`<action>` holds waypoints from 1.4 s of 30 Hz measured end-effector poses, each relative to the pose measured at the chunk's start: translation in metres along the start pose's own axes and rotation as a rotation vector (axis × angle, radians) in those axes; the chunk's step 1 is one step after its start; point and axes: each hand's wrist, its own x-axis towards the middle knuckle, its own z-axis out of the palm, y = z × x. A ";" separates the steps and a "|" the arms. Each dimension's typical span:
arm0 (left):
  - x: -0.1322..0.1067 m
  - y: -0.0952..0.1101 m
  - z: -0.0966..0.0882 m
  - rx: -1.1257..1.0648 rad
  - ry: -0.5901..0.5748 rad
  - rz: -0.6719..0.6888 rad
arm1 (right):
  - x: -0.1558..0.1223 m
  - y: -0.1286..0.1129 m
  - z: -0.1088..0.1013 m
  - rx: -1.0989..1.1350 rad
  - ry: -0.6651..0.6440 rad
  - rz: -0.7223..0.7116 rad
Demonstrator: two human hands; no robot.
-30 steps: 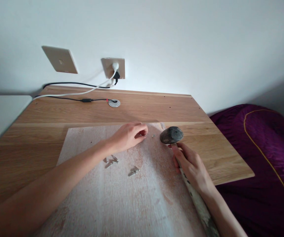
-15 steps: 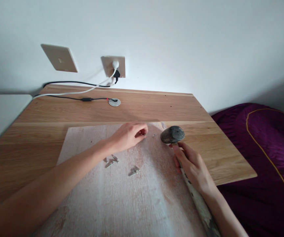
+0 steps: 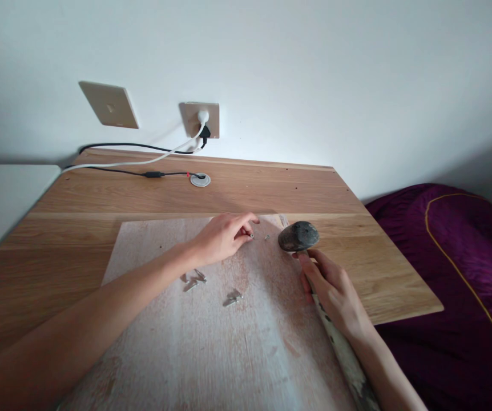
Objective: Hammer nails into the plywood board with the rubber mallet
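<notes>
My left hand [image 3: 222, 237] is over the far part of a worn whitish board [image 3: 177, 337]. Between its thumb and fingers is a small metal fastener [image 3: 251, 236], largely hidden; the index finger is raised off it. Just right of the fingertips, another tiny metal piece [image 3: 267, 237] shows at the board. My right hand [image 3: 334, 291] is closed round the paint-worn handle of a mallet [image 3: 299, 236], whose dark head is above the board's far right corner. Several silvery fasteners lie on the board in two groups, a left one [image 3: 193, 281] and a nearer one [image 3: 232, 298].
The board rests on a wooden desk [image 3: 383, 257] against a white wall. Behind are a socket with plugs [image 3: 209, 120], a blank wall plate [image 3: 109, 104], white and black cables, and a cable grommet [image 3: 200, 180]. Purple fabric [image 3: 460, 257] lies beyond the right edge.
My left index finger has lifted and straightened away from the thumb. The right hand and mallet are almost still. The whole view has shifted slightly.
</notes>
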 end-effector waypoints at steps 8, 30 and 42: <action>-0.002 -0.003 0.001 -0.020 -0.009 0.014 | 0.007 0.005 -0.009 -0.034 -0.096 -0.038; 0.001 0.000 -0.001 -0.137 -0.010 -0.030 | 0.007 -0.049 0.017 0.073 -0.171 -0.038; 0.000 0.001 -0.004 -0.142 -0.010 -0.009 | -0.002 -0.049 0.021 -0.018 -0.149 -0.073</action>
